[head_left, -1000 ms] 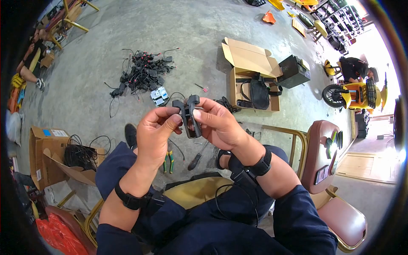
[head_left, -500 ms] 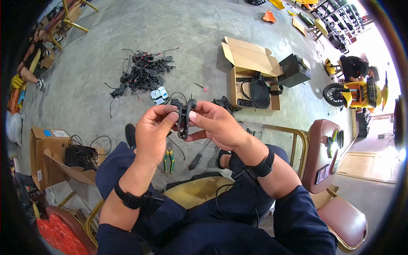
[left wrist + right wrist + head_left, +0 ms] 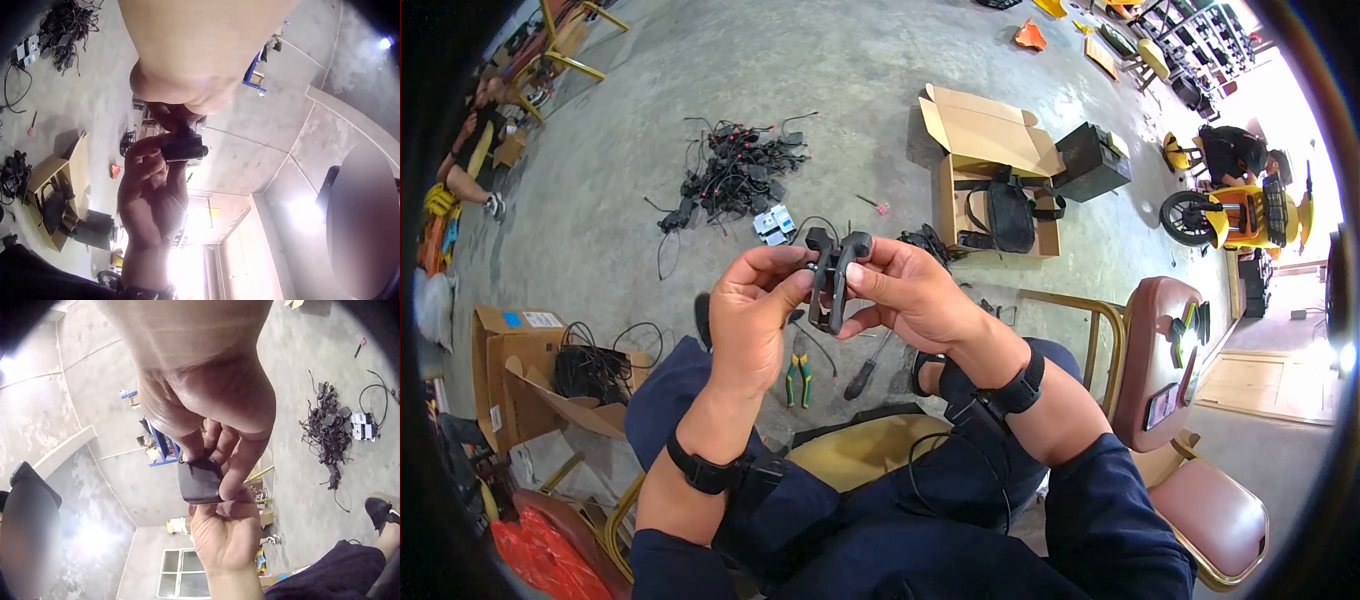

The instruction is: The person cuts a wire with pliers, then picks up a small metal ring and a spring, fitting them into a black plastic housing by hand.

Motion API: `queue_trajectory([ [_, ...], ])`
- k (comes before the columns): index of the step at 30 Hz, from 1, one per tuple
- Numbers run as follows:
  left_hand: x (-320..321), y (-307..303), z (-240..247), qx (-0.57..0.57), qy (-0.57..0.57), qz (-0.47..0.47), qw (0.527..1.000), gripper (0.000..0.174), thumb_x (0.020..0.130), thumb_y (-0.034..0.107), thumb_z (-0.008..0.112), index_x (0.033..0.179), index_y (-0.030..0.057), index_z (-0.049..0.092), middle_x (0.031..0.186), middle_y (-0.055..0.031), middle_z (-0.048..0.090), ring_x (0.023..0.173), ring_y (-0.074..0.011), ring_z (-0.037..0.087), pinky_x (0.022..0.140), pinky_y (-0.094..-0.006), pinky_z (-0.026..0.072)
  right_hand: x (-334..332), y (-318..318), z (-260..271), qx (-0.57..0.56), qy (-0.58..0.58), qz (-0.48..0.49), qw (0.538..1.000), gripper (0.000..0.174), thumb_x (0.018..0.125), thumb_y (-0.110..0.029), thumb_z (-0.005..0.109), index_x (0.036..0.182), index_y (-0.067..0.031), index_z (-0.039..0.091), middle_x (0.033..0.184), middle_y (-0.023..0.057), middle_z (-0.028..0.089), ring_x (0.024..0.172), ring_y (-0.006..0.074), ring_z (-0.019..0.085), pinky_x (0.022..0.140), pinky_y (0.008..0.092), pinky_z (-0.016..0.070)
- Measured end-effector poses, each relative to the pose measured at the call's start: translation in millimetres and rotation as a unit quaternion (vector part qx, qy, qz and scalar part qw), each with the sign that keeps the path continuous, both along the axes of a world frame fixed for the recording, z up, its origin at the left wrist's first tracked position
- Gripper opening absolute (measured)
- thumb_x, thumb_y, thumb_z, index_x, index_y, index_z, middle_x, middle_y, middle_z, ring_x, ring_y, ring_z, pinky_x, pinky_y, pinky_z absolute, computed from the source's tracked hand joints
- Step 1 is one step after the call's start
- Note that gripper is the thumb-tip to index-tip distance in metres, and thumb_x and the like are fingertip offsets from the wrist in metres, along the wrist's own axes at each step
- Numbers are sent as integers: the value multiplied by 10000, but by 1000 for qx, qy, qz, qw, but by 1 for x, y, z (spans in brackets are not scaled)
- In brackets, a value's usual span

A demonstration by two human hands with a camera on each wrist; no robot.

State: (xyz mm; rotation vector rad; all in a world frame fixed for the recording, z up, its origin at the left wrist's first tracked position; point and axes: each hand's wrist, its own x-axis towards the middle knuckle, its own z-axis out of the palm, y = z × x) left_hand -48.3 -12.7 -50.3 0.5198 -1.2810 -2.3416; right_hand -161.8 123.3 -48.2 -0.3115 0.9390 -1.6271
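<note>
A black plastic part (image 3: 830,278) with two rounded prongs at its top is held up between both hands above the person's lap. My left hand (image 3: 752,305) pinches its left side with thumb and fingertips. My right hand (image 3: 902,288) grips its right side, thumb on the upper edge. In the left wrist view the black part (image 3: 182,148) shows end-on between the fingers. From the right wrist camera the black part (image 3: 200,481) looks like a dark block pinched by both hands.
On the concrete floor lie a tangle of black cables (image 3: 735,170), an open cardboard box (image 3: 990,175) with a black bag, pliers (image 3: 798,373) and a screwdriver (image 3: 865,370). A box of wires (image 3: 550,370) stands left, a padded chair (image 3: 1180,400) right. People sit far off.
The black part has been turned in my hands and lowered slightly; its long body now points down and left. Both hands keep their hold.
</note>
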Motion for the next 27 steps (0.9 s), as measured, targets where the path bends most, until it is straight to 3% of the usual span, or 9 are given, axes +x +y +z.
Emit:
queue_trajectory([
  [7,2,-1,0,-18,12,-18,1000,190,785,-58,608,965,-12,569,903,-98,633,777,-139,609,691,-251,509,-1,2,1,-3,-7,11,1000,265,903,-171,522,1123,-26,493,1028,81,577,936,170,580,699,325,543],
  [12,3,-3,3,-38,8,-28,999,189,779,-57,617,956,-13,571,896,-95,632,770,-133,609,683,-236,510,1,2,5,-41,-24,8,999,447,907,-156,504,1305,-45,331,1112,128,543,1010,231,573,712,348,557],
  [16,5,-4,3,-48,5,-34,998,180,768,-64,629,934,-15,579,885,-94,636,769,-129,611,690,-232,511,-1,3,11,-58,-20,39,997,532,898,-121,507,1354,-55,241,1141,156,522,1022,272,569,709,362,574],
  [22,6,-3,7,-71,16,-31,997,163,762,-63,637,913,-11,604,859,-86,643,744,-125,612,672,-230,508,0,4,15,-80,23,36,996,457,865,-51,535,1283,-25,354,1095,169,538,939,290,604,657,363,593],
  [24,7,-4,6,-77,22,-37,996,159,769,-55,635,920,-12,609,856,-83,641,740,-123,610,661,-229,505,0,5,12,-79,80,26,993,337,869,-47,531,1197,-37,457,989,130,594,895,238,622,642,320,585],
  [27,7,-3,11,-84,31,-54,995,151,783,-37,627,932,-15,618,851,-77,638,732,-120,605,641,-226,498,-2,5,13,-82,89,13,993,295,854,-21,545,1145,-29,499,994,132,598,902,244,624,646,318,586],
])
